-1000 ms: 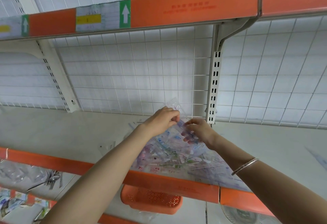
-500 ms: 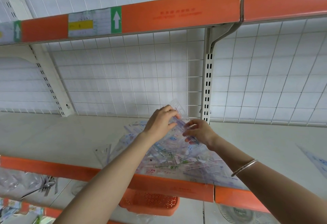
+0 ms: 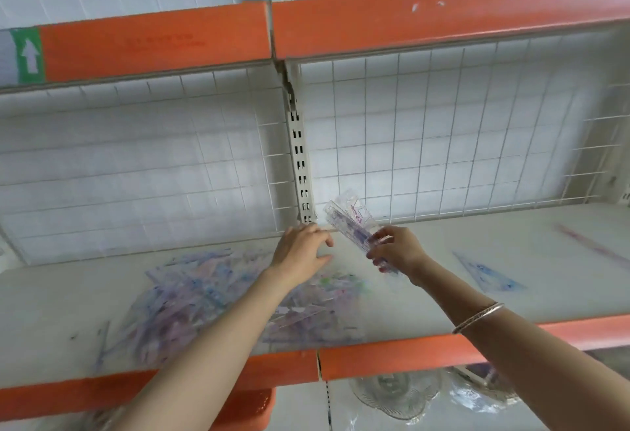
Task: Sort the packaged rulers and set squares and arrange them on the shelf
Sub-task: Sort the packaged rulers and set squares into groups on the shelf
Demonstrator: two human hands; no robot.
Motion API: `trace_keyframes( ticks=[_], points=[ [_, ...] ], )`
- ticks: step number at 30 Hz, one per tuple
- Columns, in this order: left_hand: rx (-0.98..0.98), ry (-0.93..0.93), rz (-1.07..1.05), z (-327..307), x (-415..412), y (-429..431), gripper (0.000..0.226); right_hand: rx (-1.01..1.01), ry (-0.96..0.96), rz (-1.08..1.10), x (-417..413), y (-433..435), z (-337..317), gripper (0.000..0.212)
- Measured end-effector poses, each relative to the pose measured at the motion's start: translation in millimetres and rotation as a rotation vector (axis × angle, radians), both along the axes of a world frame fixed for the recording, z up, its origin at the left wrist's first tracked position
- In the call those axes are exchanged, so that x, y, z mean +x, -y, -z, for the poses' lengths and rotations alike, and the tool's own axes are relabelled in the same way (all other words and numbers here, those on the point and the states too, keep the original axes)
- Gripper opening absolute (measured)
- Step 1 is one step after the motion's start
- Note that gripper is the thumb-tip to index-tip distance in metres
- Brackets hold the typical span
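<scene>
Silver bangle [image 3: 478, 317], bare forearms.

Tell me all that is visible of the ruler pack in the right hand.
The ruler pack is a long, flat, clear plastic packet with blurred purple and pink print inside. The right hand grips its lower end, fingers curled round it. It is held above the shelf, tilted, its free end pointing up and left toward the back grid. The open left hand is near but seems not to touch it.
</scene>
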State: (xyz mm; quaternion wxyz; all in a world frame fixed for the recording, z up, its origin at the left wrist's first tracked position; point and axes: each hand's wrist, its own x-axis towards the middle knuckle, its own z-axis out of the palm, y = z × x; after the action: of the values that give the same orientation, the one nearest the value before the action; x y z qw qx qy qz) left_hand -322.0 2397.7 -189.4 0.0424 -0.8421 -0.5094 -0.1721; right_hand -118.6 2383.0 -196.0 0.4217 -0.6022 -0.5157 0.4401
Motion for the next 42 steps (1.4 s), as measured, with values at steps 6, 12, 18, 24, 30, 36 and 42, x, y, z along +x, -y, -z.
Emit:
trace_keyframes(
  ticks=[6,12,18,24,30,36,42],
  points=[
    [-0.051,-0.071,0.072,11.8,103.0,-11.0,0.031,0.031,0.077,0.187,106.4,13.2,-2.8,0.008],
    [-0.066,-0.100,0.143,12.6,202.4,-17.0,0.033,0.038,0.213,0.363,209.3,20.0,3.8,0.007],
    [-0.079,-0.075,0.199,14.1,282.0,-20.6,0.034,-0.021,0.422,0.513,296.5,22.1,12.3,0.014],
    [-0.083,-0.098,0.223,15.7,331.2,-21.1,0.035,-0.071,0.573,0.564,350.6,17.1,20.6,0.019],
    [-0.101,-0.105,0.211,17.2,347.9,-23.2,0.036,-0.188,0.758,0.524,371.9,10.6,30.9,0.025],
    [-0.117,-0.101,0.191,17.0,343.3,-27.4,0.034,-0.299,1.010,0.519,365.6,8.6,37.1,0.035],
    [-0.109,-0.086,0.159,18.4,320.7,-26.5,0.034,-0.185,0.988,0.455,333.9,1.7,37.1,0.047]
  ],
)
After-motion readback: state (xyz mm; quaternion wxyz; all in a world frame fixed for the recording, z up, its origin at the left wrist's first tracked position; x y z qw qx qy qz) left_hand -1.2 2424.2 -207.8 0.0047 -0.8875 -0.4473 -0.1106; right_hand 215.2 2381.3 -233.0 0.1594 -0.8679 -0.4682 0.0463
